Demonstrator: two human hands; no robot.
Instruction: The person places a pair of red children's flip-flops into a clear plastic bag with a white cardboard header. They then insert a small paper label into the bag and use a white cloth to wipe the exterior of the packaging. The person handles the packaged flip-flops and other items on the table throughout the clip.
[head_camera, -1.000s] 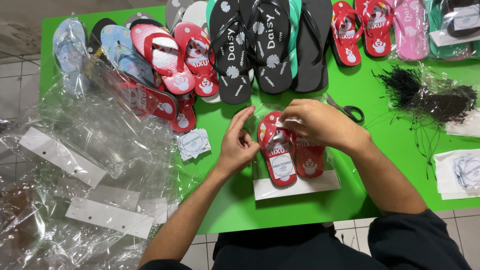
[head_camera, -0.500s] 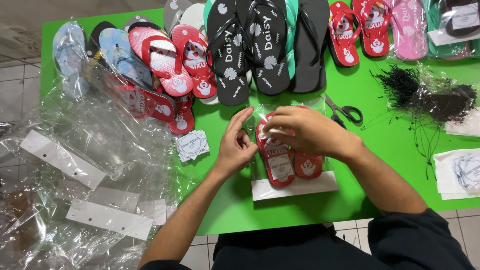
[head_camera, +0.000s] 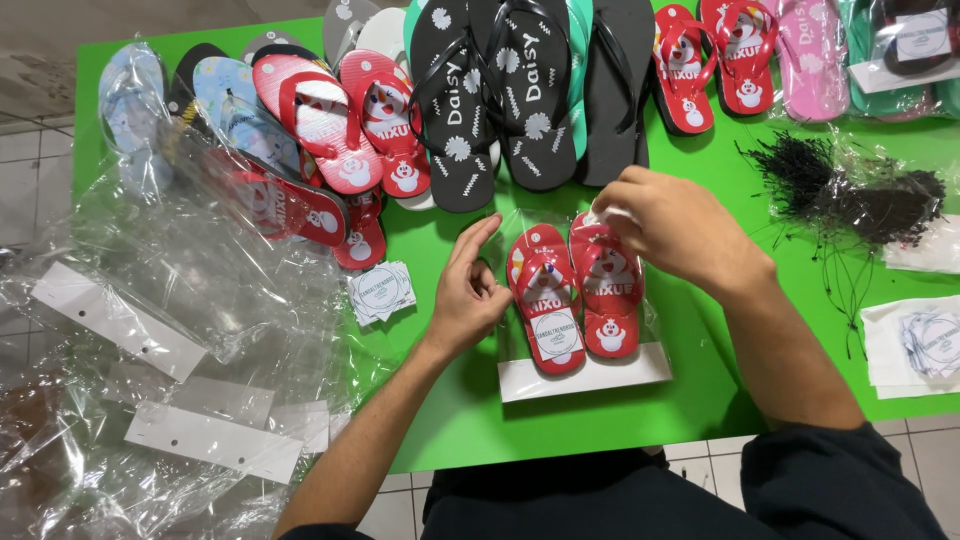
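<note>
A pair of small red flip-flops (head_camera: 575, 295) with cartoon prints lies inside a clear plastic bag (head_camera: 585, 375) with a white header strip, on the green table (head_camera: 600, 420). My left hand (head_camera: 470, 295) rests beside the bag's left edge, fingers apart, touching the plastic. At the bag's top right corner, my right hand (head_camera: 675, 225) pinches the bag's upper edge above the right flip-flop.
Rows of flip-flops (head_camera: 500, 90) in red, black, blue and pink cover the far side. A heap of clear bags (head_camera: 170, 330) spills off the left. Black tag strings (head_camera: 850, 190), round paper tags (head_camera: 380, 290) and white label sheets (head_camera: 920, 345) lie around.
My right hand has lifted off the flip-flops and moved up to the bag's top edge, uncovering the pair. My left hand has opened and shifted slightly left.
</note>
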